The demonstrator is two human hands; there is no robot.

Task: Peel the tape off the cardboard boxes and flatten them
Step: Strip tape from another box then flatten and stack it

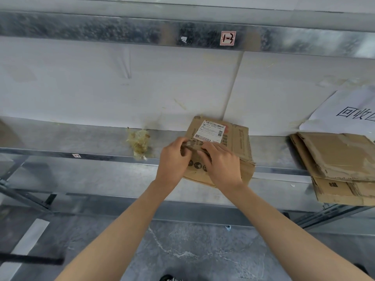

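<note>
The tape strip (192, 146) runs crosswise along the cardboard box's (233, 142) near edge. The left hand (172, 159) pinches its left end, and the right hand (221, 165) beside it clamps that edge.

1. Cardboard box (229, 142) on shelf (81, 138), near the middle.
2. Left hand (172, 165) and right hand (223, 165) side by side, gripping box's near edge.
3. Tape wad (139, 146) on shelf, left of box.
4. Flattened boxes (341, 165) stacked far right; paper sheet (349, 110) behind them.
</note>
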